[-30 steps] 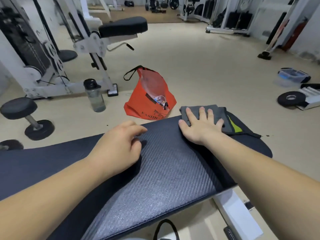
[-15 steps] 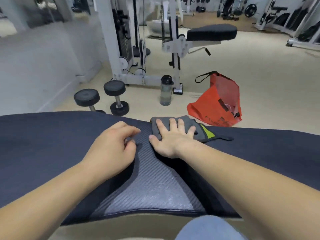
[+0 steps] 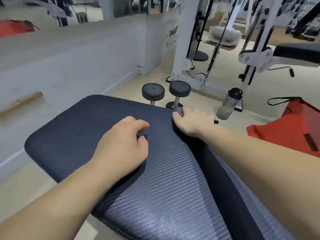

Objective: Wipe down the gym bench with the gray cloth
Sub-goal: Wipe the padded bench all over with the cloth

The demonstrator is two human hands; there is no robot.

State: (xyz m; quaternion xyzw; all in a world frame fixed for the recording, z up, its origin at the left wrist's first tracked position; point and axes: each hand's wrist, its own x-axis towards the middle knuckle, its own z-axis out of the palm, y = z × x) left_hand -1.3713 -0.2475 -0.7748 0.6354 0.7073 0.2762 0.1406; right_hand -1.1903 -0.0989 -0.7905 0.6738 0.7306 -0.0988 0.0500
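**At the Far Rim**

At the far rim of the dark blue ribbed padded gym bench (image 3: 173,187), the right hand (image 3: 192,122) pressed the gray cloth (image 3: 180,112) — mostly hidden — under near-straight fingers. The left hand (image 3: 124,146) rested loosely curled, empty. Even pressure and overlapping strokes would have suited.

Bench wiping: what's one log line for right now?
step: wiping | right hand: presses gray cloth at bench far edge | left hand: rests on bench

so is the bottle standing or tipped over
Upright: the bottle stands on its base on the floor, with its black cap on top.
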